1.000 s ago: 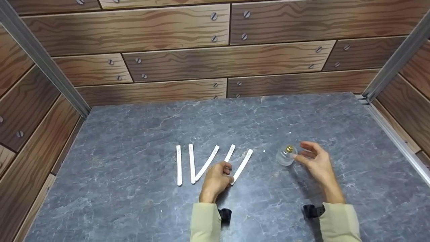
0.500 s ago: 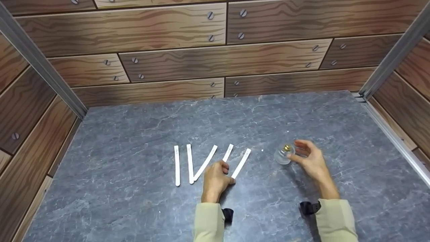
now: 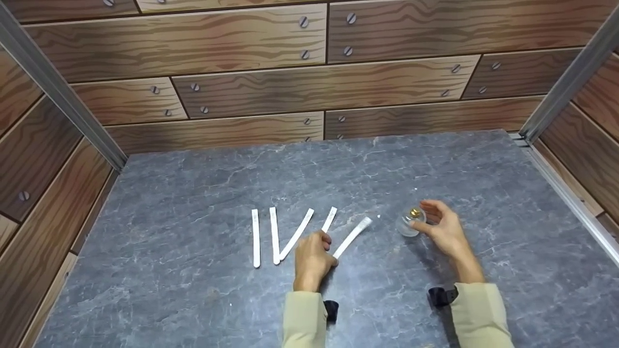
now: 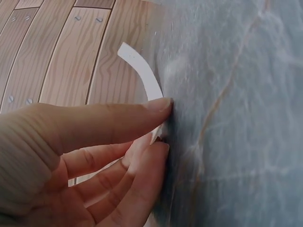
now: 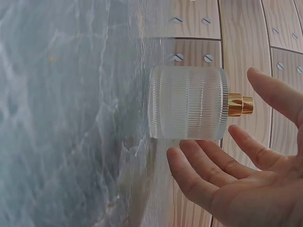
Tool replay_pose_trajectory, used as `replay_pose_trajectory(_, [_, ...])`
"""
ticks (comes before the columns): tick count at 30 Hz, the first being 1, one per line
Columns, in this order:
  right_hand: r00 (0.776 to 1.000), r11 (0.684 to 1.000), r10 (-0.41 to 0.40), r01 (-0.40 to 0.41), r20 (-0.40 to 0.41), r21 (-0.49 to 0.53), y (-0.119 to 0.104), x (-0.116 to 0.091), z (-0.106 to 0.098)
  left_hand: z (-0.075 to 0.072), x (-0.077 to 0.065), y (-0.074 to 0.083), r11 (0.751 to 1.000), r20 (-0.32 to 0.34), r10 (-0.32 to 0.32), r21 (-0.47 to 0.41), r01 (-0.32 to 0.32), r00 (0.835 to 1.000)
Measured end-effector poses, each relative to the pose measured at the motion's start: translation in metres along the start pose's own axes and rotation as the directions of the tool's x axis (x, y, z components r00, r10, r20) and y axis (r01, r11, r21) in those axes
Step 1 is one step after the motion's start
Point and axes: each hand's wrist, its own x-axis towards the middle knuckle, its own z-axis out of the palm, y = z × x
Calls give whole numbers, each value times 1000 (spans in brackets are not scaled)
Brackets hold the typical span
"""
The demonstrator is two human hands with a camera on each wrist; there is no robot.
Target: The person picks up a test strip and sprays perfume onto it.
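Observation:
My left hand (image 3: 311, 261) is low over the table, thumb and fingers pinching the near end of a white paper test strip (image 3: 352, 239). In the left wrist view the strip (image 4: 142, 71) bows upward, its far end off the table. Another strip (image 3: 329, 218) lies partly hidden behind this hand. On the right stands an upright ribbed glass perfume bottle (image 5: 189, 101) with a gold spray neck (image 5: 240, 105). My right hand (image 3: 446, 233) is spread beside it, fingertips close to the glass and thumb out past the neck, gripping nothing.
To the left of my left hand, three more white strips (image 3: 256, 239) lie on the grey marbled table (image 3: 193, 299), two of them meeting at their near ends. Wood-patterned panels (image 3: 246, 92) enclose the back and sides, with metal rails (image 3: 570, 193) at the corners.
The far end of the strip at my left hand has lifted and swung right, and the strip now bends. My right hand has moved slightly left, nearer the perfume bottle.

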Motion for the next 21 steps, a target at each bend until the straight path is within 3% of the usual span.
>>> replay_pose_trajectory(11, [1000,1000,0,0,14,-5,6,6,4,3,0,-5,994,-81,73,-78,-80,994])
replay_pose_trajectory(16, [999,999,-27,28,34,-45,8,9,6,3,0,-6,984,-79,51,-167,-64,996])
replay_pose_trajectory(21, [996,982,-83,86,22,-167,10,10,8,3,-2,-6,967,-48,-4,-256,-8,999])
